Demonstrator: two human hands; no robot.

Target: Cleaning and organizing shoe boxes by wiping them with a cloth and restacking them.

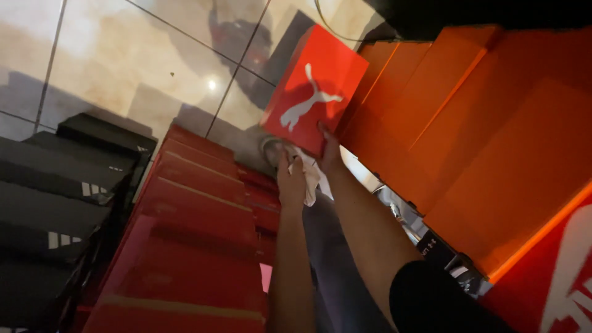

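Right hand (329, 150) grips the red lid (314, 89) by its lower edge — left hand (291, 180), just below the lid, clutches white paper (313, 179); orange boxes (468, 123) crowd beside the lid

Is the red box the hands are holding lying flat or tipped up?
Tipped up. The red box leans on one corner, its white-marked face showing, steadied by the right hand.

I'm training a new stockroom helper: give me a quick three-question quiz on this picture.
1. True or false: the right hand grips the lower edge of the red box lid.
2. What colour are the stacked boxes at far left? A) black B) white C) green
3. What does the left hand touch?

Key: 1 true; 2 A; 3 white crumpled paper.
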